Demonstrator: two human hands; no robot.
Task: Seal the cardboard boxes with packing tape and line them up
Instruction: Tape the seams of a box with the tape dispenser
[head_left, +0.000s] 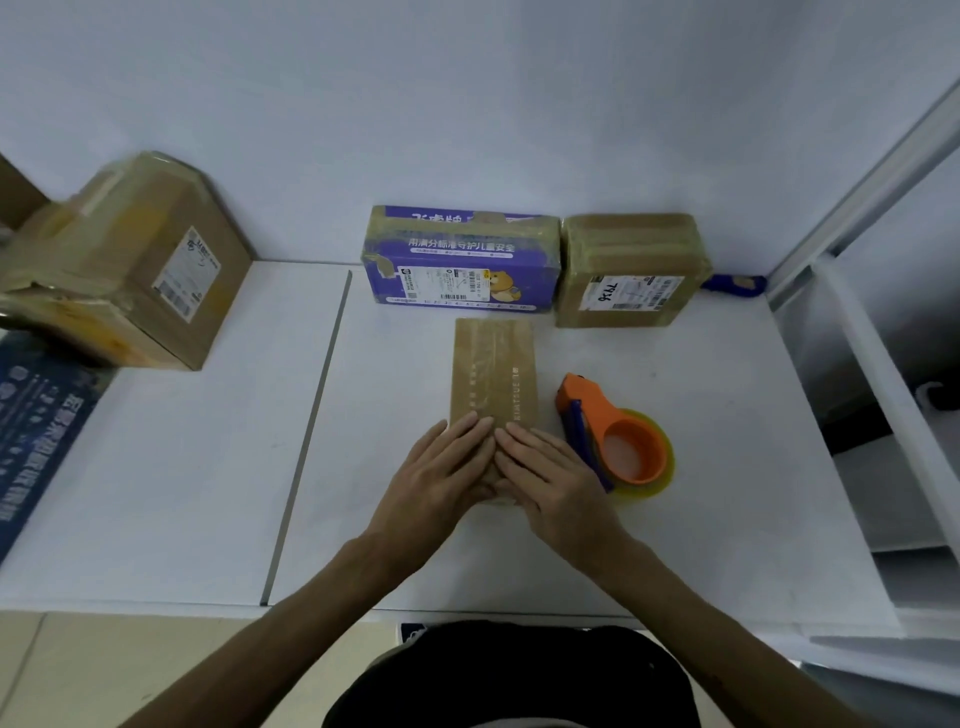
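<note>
Carton (493, 374), narrow & brown, lies lengthwise at frame ctr on white table (182, 467), glossy tape strips running along its top. L hand (441, 467) & R hand (550, 473) lie side by side on carton's near end, fingers straight, pressed flat to the taped top, fingertips nearly meeting over the middle. Neither hand grips anything. Tape dispenser (613, 436), orange w/ blue part & yellowish roll, sits on table just right of carton, close beside R hand, not held. Above ctr, against the wall: purple box (462, 260) w/ label & bear print; taped brown box (631, 270) right beside it, label w/ pen marks. Carton's far end sits near purple box's front. Upper left: big brown box (130, 260) w/ shipping label. Small blue item (732, 285) pokes out behind taped brown box on the right; can't tell what it is.
</note>
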